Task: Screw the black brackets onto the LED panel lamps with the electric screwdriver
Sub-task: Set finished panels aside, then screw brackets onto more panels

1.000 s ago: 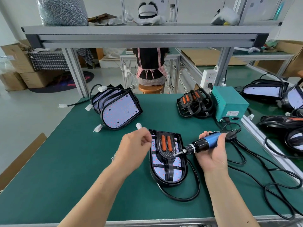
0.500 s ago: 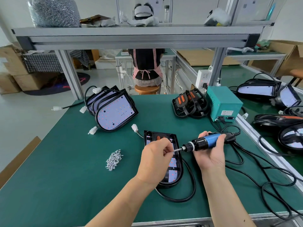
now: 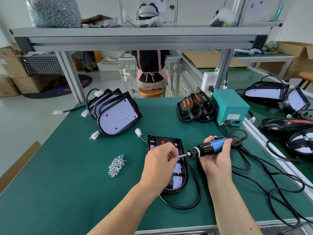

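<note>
The electric screwdriver (image 3: 205,150) is gripped by the right hand (image 3: 217,162), the fingers curled round its blue body and the bit pointed toward the left fingertips. A small screw (image 3: 177,156) is pinched by the left hand (image 3: 159,168) – thumb and forefinger pressed together – just at the tip of the bit. Directly under these fingers the LED panel lamp (image 3: 179,168) is laid flat on the green table (image 3: 67,192), with the black bracket (image 3: 166,139) seen on it just beyond the knuckles. A pile of screws (image 3: 117,165) is found to the left of the left fingers, apart from them.
</note>
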The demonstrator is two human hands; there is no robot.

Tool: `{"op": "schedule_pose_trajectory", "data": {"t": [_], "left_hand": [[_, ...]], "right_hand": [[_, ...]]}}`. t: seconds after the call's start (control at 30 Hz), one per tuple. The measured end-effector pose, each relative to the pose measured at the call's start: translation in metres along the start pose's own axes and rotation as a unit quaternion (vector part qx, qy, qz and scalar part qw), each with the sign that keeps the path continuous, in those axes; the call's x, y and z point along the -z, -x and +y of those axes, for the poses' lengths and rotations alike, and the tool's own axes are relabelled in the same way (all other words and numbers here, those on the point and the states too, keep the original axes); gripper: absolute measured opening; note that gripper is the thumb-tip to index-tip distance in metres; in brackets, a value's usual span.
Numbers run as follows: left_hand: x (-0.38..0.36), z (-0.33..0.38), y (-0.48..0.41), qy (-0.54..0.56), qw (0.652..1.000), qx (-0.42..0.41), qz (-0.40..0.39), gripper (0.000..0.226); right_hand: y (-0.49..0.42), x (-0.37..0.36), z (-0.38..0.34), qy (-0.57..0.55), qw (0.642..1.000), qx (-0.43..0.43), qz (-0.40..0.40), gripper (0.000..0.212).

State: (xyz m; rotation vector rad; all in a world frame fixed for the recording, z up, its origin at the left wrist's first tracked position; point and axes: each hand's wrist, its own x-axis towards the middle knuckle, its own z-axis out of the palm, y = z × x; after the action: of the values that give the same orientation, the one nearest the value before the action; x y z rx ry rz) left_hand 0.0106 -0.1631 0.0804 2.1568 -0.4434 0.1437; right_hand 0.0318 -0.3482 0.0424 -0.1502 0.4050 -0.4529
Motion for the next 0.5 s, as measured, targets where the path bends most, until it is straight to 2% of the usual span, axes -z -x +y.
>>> {"op": "schedule_pose_trajectory", "data": {"t": [0.4,0.5], "left_hand": [[-0.0038,-0.0011,0.0022,0.005,1.0,0.001,0.005,0.019],[-0.0059,-0.0024,0.0038,-0.016,1.0,-0.021,0.014,0.016]], "right_hand": [[-0.0047,0.0022,0.0012,-0.003,1.0,0.001,0.0,0.04],[-0.0055,0.0023,0.0018,-0.006,1.0,0.002,0.003,0.038]]}}
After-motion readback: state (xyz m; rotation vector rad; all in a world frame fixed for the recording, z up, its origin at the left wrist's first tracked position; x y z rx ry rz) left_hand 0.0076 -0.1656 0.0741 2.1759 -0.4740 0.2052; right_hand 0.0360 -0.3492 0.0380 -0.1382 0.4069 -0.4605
